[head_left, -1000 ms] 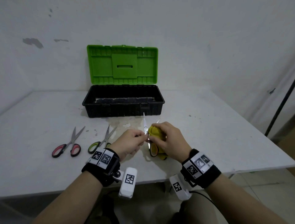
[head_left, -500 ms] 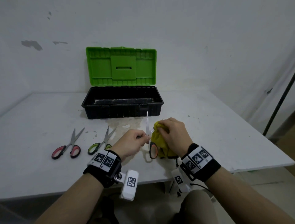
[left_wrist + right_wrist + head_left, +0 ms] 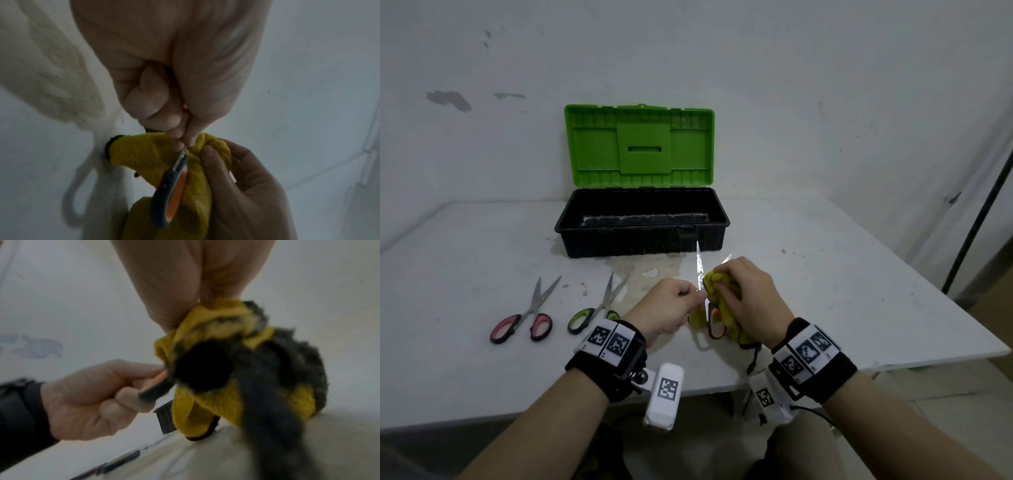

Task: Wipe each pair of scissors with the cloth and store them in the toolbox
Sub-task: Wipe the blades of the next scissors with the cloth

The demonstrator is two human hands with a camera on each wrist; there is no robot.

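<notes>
My left hand (image 3: 671,305) pinches one blade of the orange-handled scissors (image 3: 700,270) near the pivot; the blades are spread and point up, the orange handle (image 3: 174,193) hangs below. My right hand (image 3: 750,298) grips the yellow cloth (image 3: 722,291) bunched around the other blade, whose tip shows above my knuckles. In the right wrist view the yellow and grey cloth (image 3: 236,369) hides most of the scissors. The pink-handled scissors (image 3: 524,318) and green-handled scissors (image 3: 595,308) lie flat on the table at the left. The toolbox (image 3: 642,226) stands open behind, its black tray showing no scissors.
The white table (image 3: 859,291) has a stained patch in front of the toolbox. The green lid (image 3: 640,147) leans against the wall. The table's front edge is just below my wrists. A dark pole (image 3: 979,212) stands at the far right.
My right hand slid the cloth up along the blade and back down towards the pivot. The left hand kept its pinch. The scissors on the table stayed put.
</notes>
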